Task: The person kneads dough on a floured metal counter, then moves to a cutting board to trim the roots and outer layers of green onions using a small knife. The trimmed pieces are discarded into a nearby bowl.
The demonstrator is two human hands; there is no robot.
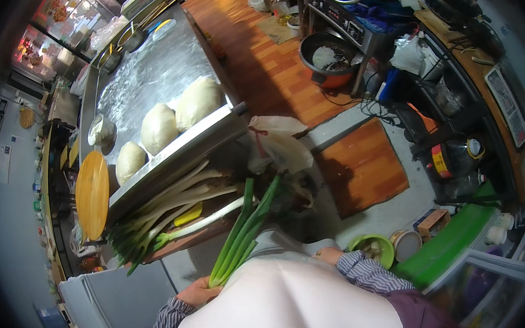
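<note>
The left hand [201, 291] has its grip clamped on a bundle of long, dark green onion leaves [237, 244], in front of the person's body, beside the left edge of the smooth white apron [300, 300]. The fingers close around the lower end, probably because the slim leaves gather tightly there, while the loose upper length rises away and slightly right.

The right hand [329, 254] is at the apron's far edge, near the striped cuff; its fingers are partly hidden, so I cannot tell whether its grip is apart or together.

Beyond the bundle, more long onions with pale stalks and green tops [166, 208] lie lengthwise on a low board, apparently to suit their length, with a small bright yellow object [189, 214] among them. Above stands the floured metal tabletop [148, 67], where three smooth, cream-coloured dough lumps [199, 104] sit along the near edge, perhaps for easy reach; the flour likely prevents sticking. A round, tan wooden board [92, 195] stands on edge by the tabletop's corner.
</note>
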